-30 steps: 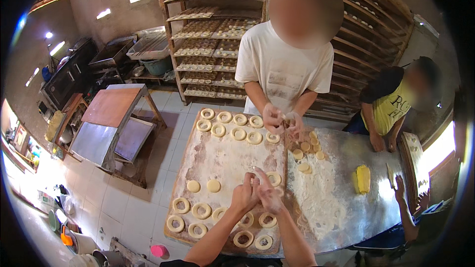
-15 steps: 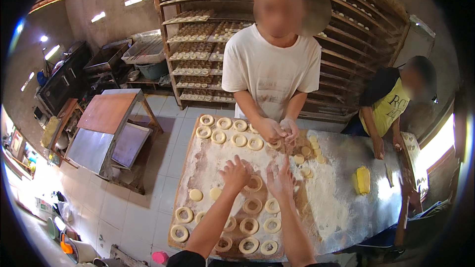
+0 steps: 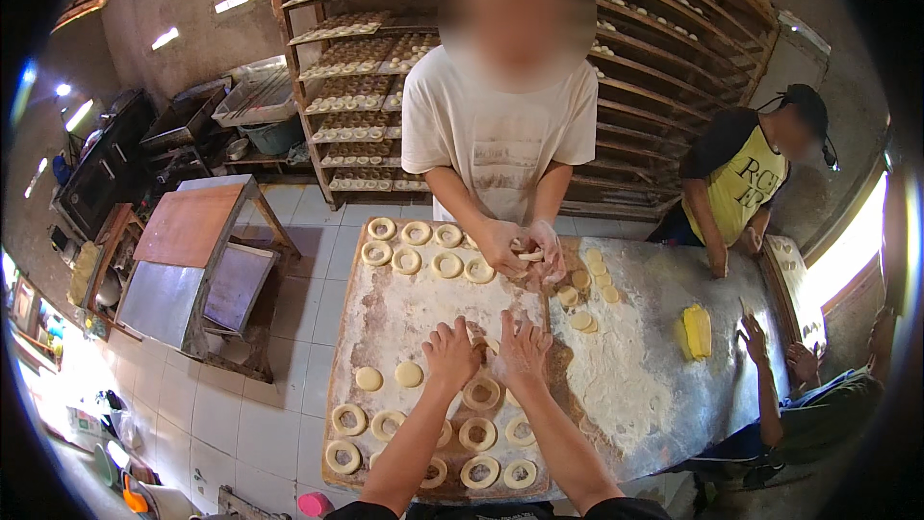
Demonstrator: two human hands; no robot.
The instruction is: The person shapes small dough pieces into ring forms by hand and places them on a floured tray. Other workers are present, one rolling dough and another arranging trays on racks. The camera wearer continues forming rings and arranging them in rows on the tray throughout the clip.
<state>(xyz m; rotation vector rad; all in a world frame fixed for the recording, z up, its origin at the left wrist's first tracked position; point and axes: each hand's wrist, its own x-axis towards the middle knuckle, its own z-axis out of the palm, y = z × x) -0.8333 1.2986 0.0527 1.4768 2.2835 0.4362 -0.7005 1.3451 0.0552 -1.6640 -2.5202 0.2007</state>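
Observation:
Low over the floured wooden board (image 3: 462,300), my left hand (image 3: 450,354) and my right hand (image 3: 521,354) are close side by side, fingers stretched away from me and apart. Between them shows part of a pale dough ring (image 3: 491,344), its sides hidden by my hands; whether my thumbs touch it I cannot tell. Just below are more dough rings (image 3: 478,433), some partly covered by my forearms. Two flat dough discs (image 3: 369,379) lie left of my left hand. Across the board, a person in a white shirt holds a dough piece (image 3: 529,256) in both hands.
Rings line the board's far edge (image 3: 447,264). Small dough discs (image 3: 580,279) and a yellow lump (image 3: 696,331) lie on the metal tabletop (image 3: 645,299) at right. Another person's hands (image 3: 754,339) reach over it. Racks of trays (image 3: 356,101) stand behind.
My two hands have come closer together around the dough ring. The person opposite has a dough piece showing in the hands. Another person's hands have appeared at the right. The view has shifted slightly.

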